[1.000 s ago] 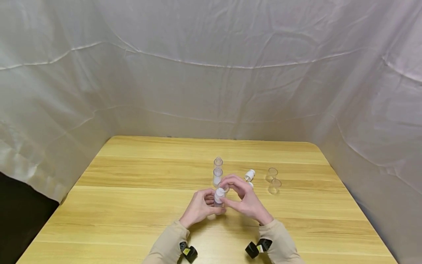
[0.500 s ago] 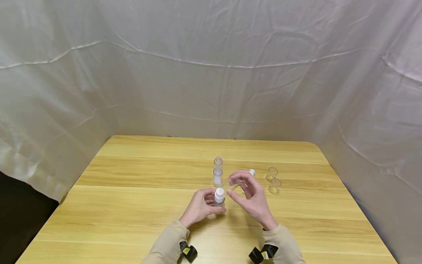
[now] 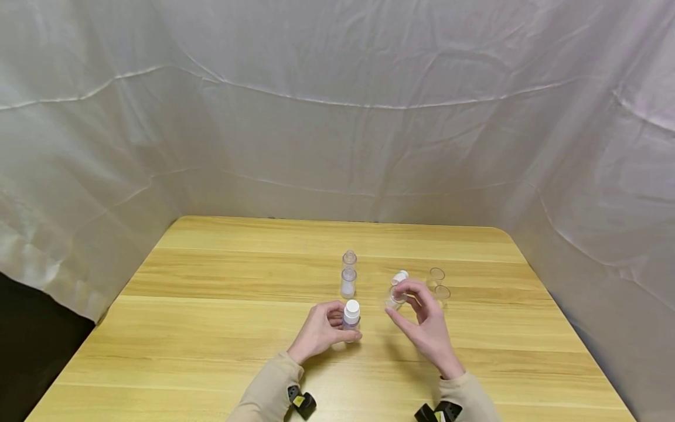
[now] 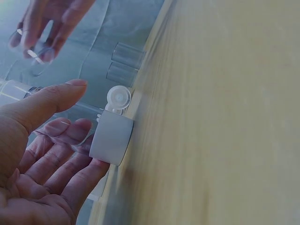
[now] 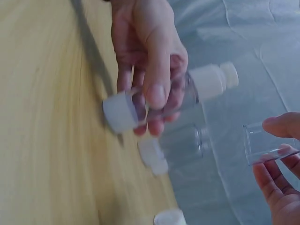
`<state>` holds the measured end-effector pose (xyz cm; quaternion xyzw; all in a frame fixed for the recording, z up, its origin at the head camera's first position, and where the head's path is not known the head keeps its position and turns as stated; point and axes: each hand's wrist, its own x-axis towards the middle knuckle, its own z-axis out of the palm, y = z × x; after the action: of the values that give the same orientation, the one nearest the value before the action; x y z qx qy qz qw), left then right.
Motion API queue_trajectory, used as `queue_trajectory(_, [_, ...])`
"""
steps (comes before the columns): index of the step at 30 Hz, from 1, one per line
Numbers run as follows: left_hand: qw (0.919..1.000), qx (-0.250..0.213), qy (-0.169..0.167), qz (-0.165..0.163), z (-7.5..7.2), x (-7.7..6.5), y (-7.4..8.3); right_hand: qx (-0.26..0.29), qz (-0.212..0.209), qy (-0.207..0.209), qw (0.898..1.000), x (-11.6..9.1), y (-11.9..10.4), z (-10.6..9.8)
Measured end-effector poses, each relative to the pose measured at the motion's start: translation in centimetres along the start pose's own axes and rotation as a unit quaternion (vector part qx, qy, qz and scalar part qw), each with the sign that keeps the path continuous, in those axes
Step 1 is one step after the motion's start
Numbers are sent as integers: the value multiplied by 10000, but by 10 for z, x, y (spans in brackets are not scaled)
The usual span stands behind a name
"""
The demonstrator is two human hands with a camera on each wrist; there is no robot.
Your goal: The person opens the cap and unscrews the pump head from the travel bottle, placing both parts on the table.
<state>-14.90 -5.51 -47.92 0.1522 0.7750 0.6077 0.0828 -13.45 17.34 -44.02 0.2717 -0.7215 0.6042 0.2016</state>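
My left hand [image 3: 323,331] grips a small clear bottle with a white pump top [image 3: 351,312] and a white base [image 4: 111,138]. The thumb lies along one side of its see-through body, the fingers behind it. In the head view the bottle stands upright low over the table. Off to the right, my right hand [image 3: 426,329] pinches a clear cylindrical cap [image 5: 267,140] between thumb and fingers, apart from the bottle. Beyond that hand lies a white pump part [image 3: 400,277]; the cap and fingers partly overlap that area.
Two clear bottles without pump tops, a nearer one [image 3: 348,283] and a farther one [image 3: 349,259], stand in line behind the held bottle. To the right are two clear caps, one near [image 3: 442,292] and one farther [image 3: 436,274]. A wooden table [image 3: 211,346] lies beneath, with pale cloth [image 3: 337,146] hanging around.
My right hand has moved right with the clear cap, away from the white pump top it was around or beside. The left hand and its bottle have stayed almost still.
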Motion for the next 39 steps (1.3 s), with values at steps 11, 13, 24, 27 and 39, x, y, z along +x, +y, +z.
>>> queue_trajectory(11, [10000,30,11,-28,0,0,1,-458,230,378,9980,-16,13,-33])
queue_trajectory(13, [10000,32,4,-25,0,0,1,-623,328,439,9966,-18,14,-38])
queue_trajectory(24, [10000,62,0,-31,0,0,-1,-1423,1013,525,9832,-29,16,-62])
queue_trajectory(27, [10000,84,-4,-14,-1,0,-1,-1586,1152,533,9792,-32,18,-66])
queue_trajectory(39, [10000,80,3,-22,-1,0,-1,-1968,1994,617,9580,-38,22,-74])
